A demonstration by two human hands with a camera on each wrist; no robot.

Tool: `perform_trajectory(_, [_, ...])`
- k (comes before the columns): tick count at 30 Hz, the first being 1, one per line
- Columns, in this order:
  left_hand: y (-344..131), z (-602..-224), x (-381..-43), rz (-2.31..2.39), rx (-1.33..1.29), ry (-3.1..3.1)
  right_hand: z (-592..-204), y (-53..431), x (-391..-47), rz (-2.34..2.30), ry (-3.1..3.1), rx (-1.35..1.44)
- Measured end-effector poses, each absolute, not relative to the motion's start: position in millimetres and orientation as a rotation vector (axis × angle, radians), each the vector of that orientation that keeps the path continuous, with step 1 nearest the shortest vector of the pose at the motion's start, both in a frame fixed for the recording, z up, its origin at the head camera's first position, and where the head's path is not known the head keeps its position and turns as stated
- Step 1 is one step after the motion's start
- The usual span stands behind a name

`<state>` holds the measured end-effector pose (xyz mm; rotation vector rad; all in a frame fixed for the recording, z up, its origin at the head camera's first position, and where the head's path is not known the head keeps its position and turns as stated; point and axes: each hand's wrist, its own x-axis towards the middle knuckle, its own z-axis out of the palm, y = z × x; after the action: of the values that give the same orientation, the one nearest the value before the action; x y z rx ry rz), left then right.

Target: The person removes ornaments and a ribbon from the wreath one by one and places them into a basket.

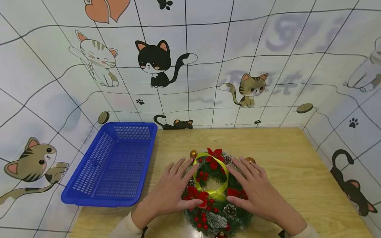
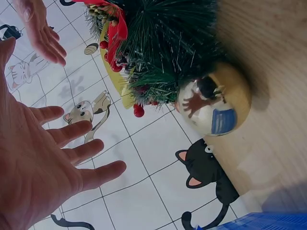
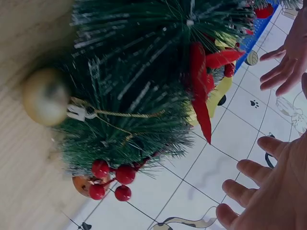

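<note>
A green Christmas wreath [image 1: 215,215] lies on the wooden table, trimmed with red flowers, red berries, pinecones and gold baubles. A loop of yellow ribbon [image 1: 225,168] rises over its middle. My left hand [image 1: 175,188] hovers at the wreath's left side, fingers spread and straight. On the other side my right hand [image 1: 257,190] mirrors it, fingers extended, palm toward the wreath. In the left wrist view, a shiny gold bauble [image 2: 216,100] hangs by the wreath's edge, apart from the fingers. Another gold bauble [image 3: 46,97] shows in the right wrist view. Neither hand grips anything.
A blue plastic basket [image 1: 138,172] with perforated sides stands at the left of the table [image 1: 297,172]. Behind and at both sides rises a white wall covering [image 1: 205,76] printed with cartoon cats and grid lines.
</note>
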<state>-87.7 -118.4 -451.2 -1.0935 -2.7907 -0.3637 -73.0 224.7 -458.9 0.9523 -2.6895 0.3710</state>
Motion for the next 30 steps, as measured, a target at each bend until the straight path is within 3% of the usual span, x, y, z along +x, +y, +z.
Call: perform_trajectory(30, [-117,-471,-72,-0.409,-1.066,-2.832,-496,234,-60,0.462,-2.718,0.939])
